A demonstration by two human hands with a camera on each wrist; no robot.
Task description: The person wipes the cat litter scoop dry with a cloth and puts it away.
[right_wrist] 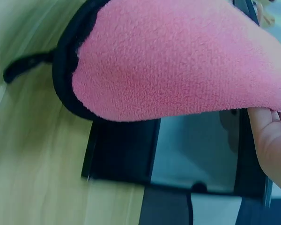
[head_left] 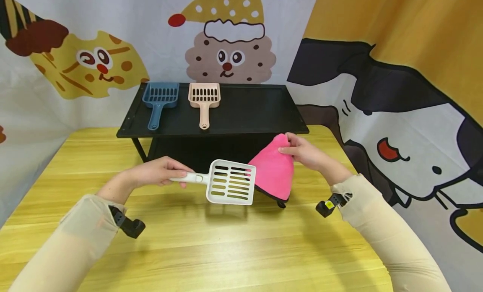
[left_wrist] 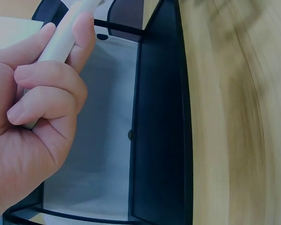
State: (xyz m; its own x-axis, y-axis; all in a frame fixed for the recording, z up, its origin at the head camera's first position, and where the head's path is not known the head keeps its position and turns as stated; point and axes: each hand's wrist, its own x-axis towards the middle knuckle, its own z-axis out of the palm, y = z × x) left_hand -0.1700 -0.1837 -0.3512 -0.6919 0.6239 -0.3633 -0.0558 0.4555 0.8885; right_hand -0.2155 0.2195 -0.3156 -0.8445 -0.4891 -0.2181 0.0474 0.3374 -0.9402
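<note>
In the head view my left hand (head_left: 160, 171) grips the handle of a white slotted litter scoop (head_left: 211, 181), held above the table with its square head pointing right. The left wrist view shows the fingers wrapped round the pale handle (left_wrist: 61, 42). My right hand (head_left: 303, 151) pinches the top of a pink plush cloth (head_left: 274, 168) with black edging and a small black loop. The cloth hangs down just behind the scoop's right edge. Up close in the right wrist view, the pink cloth (right_wrist: 178, 61) hides most of the fingers.
At the back of the wooden table (head_left: 226, 250) stands a low black rack (head_left: 256, 111). On its top lie a blue litter scoop (head_left: 160, 100) and a beige litter scoop (head_left: 204, 101), handles toward me. A printed curtain (head_left: 151, 15) hangs behind and at the sides.
</note>
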